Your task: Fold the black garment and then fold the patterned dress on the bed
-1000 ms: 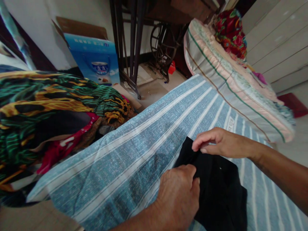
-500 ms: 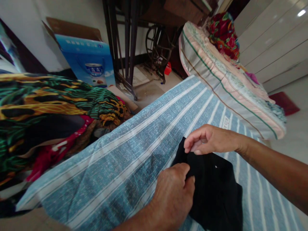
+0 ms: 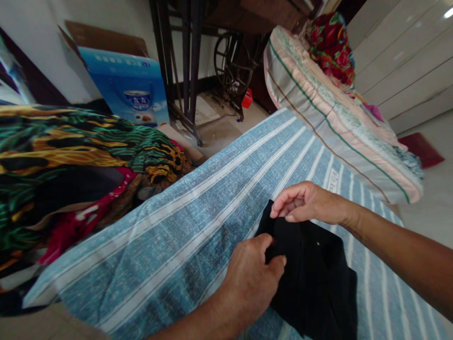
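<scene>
A piece of black cloth (image 3: 314, 283), its exact kind unclear, lies partly folded on a blue and white striped bed cover (image 3: 198, 212). My left hand (image 3: 253, 271) is closed at the cloth's left edge, the fabric between thumb and forefinger; its other fingertips are hidden underneath. Just above it, my right hand (image 3: 306, 203) has curled fingers, and its fingertips and thumb hold the upper edge near the corner. A tiny white speck shows on the black fabric.
Patterned clothes (image 3: 88, 141) are heaped at the left. Behind them stands a blue carton (image 3: 123, 85). A treadle sewing machine stand (image 3: 193, 71) is at the back. On the right, a thick folded pad (image 3: 329, 108) lies along the striped cover, with red floral fabric (image 3: 331, 45) on top.
My left thumb and forefinger have spread a little on the cloth's edge. My right hand has shifted slightly upward at the corner. The cloth has barely moved.
</scene>
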`<act>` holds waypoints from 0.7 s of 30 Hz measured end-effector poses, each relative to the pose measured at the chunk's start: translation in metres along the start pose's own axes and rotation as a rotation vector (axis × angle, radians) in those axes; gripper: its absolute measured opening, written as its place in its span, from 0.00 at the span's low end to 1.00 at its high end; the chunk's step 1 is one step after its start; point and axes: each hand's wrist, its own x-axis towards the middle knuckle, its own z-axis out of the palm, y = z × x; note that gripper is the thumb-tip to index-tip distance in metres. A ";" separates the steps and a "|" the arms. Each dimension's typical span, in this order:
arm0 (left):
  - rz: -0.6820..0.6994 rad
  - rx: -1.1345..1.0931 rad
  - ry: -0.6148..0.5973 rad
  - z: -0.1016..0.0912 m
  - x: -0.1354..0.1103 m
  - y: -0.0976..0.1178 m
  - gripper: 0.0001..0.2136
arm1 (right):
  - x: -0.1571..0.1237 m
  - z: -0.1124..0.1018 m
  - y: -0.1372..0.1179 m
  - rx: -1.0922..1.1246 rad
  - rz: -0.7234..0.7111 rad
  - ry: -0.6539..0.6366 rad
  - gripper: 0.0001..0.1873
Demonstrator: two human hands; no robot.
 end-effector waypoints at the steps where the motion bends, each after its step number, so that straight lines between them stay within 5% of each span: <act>1: -0.001 -0.012 0.002 0.000 0.001 -0.001 0.08 | 0.000 0.000 0.002 0.015 -0.013 0.008 0.12; 21: 0.015 -0.016 -0.011 0.003 0.000 -0.007 0.06 | 0.006 -0.006 0.004 -0.101 0.110 -0.059 0.14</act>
